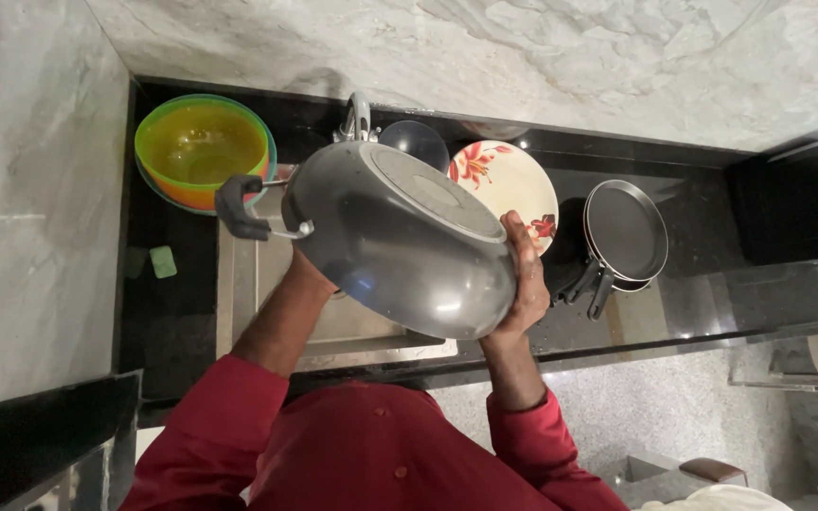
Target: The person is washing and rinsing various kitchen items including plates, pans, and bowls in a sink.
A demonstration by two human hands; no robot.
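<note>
We're over a home kitchen here. We see a steel sink (239, 284) with its tap (357, 118) set into a black stone surface (693, 284), marble walls (30, 189) around, frying pans (625, 237) and a flowered plate (508, 180) alongside.

Both arms reach forward from red sleeves pushed up to mid-forearm, elbows bent and close to the body. The right hand (526, 280) is raised with its wrist cocked back — fingers spread upward, palm pressed flat in a grip. The left forearm angles up and inward — its hand is hidden, so its grip cannot be told.
</note>
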